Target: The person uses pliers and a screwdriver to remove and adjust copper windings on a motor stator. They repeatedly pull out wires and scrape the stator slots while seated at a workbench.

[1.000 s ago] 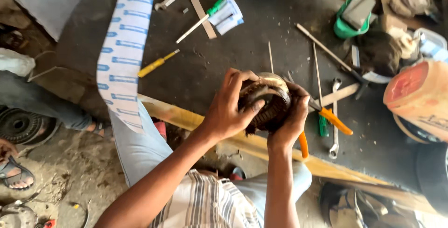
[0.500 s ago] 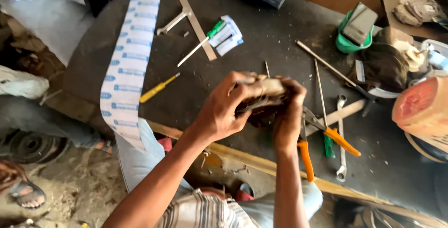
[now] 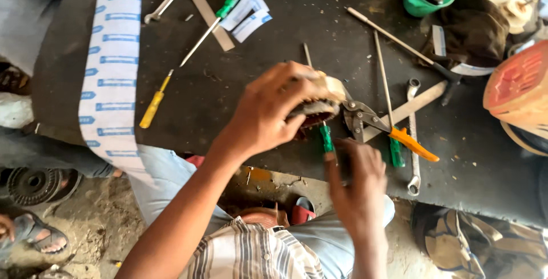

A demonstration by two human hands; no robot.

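Head view, one dark workbench (image 3: pixel 240 113), items as follows.

Left hand (image 3: pixel 274 110): fingers closed down over a round motor stator (image 3: pixel 317 107) with dark windings and a pale outer ring; the stator sits near the front middle of the bench, mostly covered by the hand.

Right hand (image 3: pixel 357 185): just in front of the stator, fingertips pinched on the green handle (image 3: pixel 326 139) of a slim tool whose shaft runs up under the stator.

Orange-handled snips (image 3: pixel 377 125): lying just right of the stator, jaws toward it.

Open-ended spanner (image 3: pixel 413 136): right of the snips, lengthwise toward the bench edge.

Yellow-handled screwdriver (image 3: pixel 155 103) and green-handled screwdriver (image 3: pixel 208 30): left and upper middle, well apart from the hands.

White strip (image 3: pixel 111 67): long band with repeated blue rectangular labels, laid down the left side and hanging over the front edge.

White paper packets (image 3: pixel 245 10): small, blue-printed, beside the green screwdriver's handle.

Green tub (image 3: pixel 419 5): upper right.

Orange ribbed housing (image 3: pixel 516 82): far right edge.
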